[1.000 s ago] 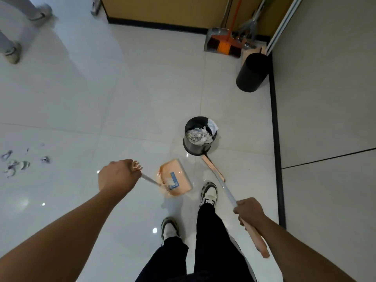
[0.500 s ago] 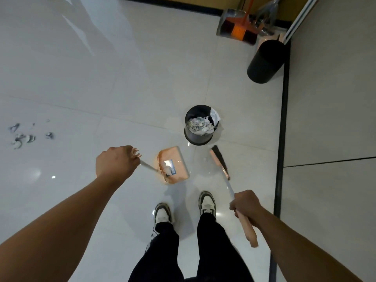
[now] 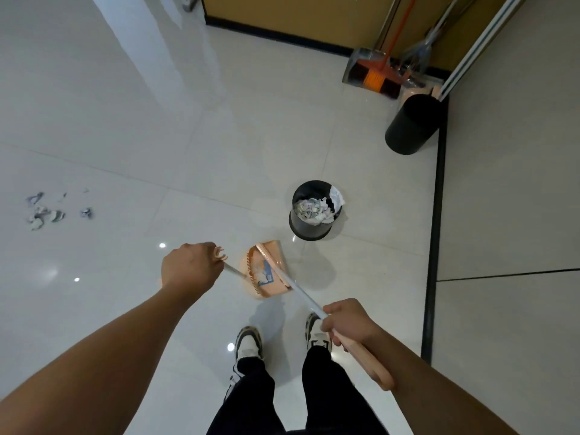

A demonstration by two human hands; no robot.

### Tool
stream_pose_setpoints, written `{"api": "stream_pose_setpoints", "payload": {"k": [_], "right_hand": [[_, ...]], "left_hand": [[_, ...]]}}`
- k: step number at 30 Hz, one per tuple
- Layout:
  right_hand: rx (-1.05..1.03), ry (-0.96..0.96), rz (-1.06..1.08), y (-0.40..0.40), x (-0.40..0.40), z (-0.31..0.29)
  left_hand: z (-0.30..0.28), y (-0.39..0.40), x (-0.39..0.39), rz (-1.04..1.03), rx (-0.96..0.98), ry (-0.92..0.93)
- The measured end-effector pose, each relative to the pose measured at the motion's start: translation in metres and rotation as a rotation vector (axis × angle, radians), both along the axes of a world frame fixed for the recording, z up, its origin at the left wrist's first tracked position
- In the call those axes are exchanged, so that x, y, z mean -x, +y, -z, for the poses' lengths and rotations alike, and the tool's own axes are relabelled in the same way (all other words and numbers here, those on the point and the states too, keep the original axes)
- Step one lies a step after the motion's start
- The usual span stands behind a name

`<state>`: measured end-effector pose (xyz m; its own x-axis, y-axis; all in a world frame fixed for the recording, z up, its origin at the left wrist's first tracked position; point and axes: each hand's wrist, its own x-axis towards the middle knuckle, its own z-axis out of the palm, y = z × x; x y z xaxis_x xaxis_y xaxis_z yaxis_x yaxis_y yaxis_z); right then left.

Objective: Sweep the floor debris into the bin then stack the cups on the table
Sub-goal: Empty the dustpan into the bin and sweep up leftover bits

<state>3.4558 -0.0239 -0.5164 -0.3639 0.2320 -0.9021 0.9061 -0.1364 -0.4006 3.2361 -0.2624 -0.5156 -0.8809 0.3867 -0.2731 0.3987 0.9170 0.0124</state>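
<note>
**Open tile to my left, clutter ahead and along the wall**

Between my two arms the floor is taken up by the dustpan (image 3: 265,271), with the broom (image 3: 301,293) lying across it and my shoes (image 3: 249,342) just behind. Just past the dustpan stands the small black bin (image 3: 310,227), full to near its rim. Out to my left lies broad bare tile, broken only by a scatter of paper scraps (image 3: 47,211). Far right, a second black bin (image 3: 411,127) sits against the wall strip, and beside it an orange broom (image 3: 376,76) and other tools crowd the corner.
</note>
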Motion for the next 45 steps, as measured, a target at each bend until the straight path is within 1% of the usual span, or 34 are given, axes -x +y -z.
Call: {"api": "stream_pose_setpoints", "payload": {"k": [4, 9, 14, 19, 23, 28, 33, 36, 40, 45], "right_hand": [[-0.057, -0.004, -0.028, -0.002, 0.011, -0.023], [-0.119, -0.001, -0.008, 0.003, 0.03, -0.049], [-0.189, 0.014, -0.023, 0.007, 0.039, -0.07], [-0.221, 0.065, -0.028, 0.028, 0.025, -0.085], [-0.21, 0.068, -0.07, 0.068, -0.003, -0.095], [-0.168, 0.046, -0.059, 0.125, -0.053, -0.087], [-0.182, 0.057, 0.021, 0.163, -0.087, -0.055], [-0.23, 0.09, 0.04, 0.178, -0.094, -0.039], [-0.216, 0.12, 0.1, 0.191, -0.093, -0.032], [-0.235, 0.094, 0.098, 0.21, -0.088, -0.031]], "left_hand": [[-0.017, -0.011, 0.001, -0.063, -0.043, 0.019], [-0.047, -0.013, 0.012, -0.175, -0.103, 0.051], [-0.073, -0.002, 0.015, -0.154, -0.154, 0.069], [-0.096, 0.025, -0.002, -0.136, -0.171, 0.15], [-0.105, 0.051, -0.029, -0.213, -0.185, 0.209], [-0.107, 0.089, -0.075, -0.293, -0.183, 0.236], [-0.11, 0.119, -0.116, -0.284, -0.145, 0.247], [-0.112, 0.129, -0.13, -0.295, -0.137, 0.247], [-0.111, 0.141, -0.144, -0.298, -0.132, 0.271], [-0.104, 0.146, -0.151, -0.294, -0.121, 0.275]]}}
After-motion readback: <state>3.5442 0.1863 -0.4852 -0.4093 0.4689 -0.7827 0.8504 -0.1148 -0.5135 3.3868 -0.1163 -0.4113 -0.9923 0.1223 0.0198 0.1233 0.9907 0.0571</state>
